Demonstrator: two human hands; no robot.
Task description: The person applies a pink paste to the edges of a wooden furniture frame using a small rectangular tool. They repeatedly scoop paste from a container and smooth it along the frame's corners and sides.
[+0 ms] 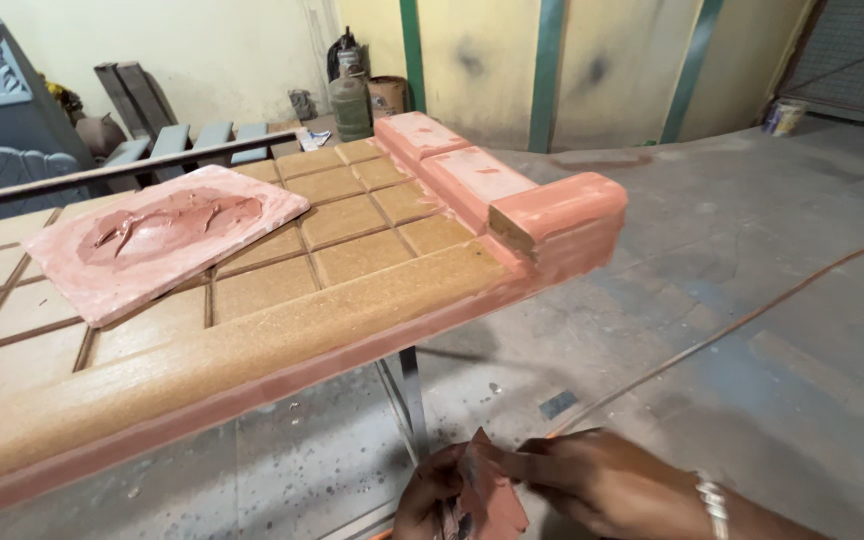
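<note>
Head view: both hands, left hand (430,497) and right hand (597,482), pinch a reddish sandpaper scrap (487,495) near the grooved wooden panel (252,330); folding it firmly, grit outward, would suit the panel's putty-coated edge.

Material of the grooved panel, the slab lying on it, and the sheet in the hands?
Grooved panel: looks like fibreboard, matte tan, fuzzy cut edges, pink primer or filler along the rim. Slab: flat tile smeared with pinkish putty, probably. Sheet: reddish, creased, likely sandpaper, held by left hand and right hand.
</note>
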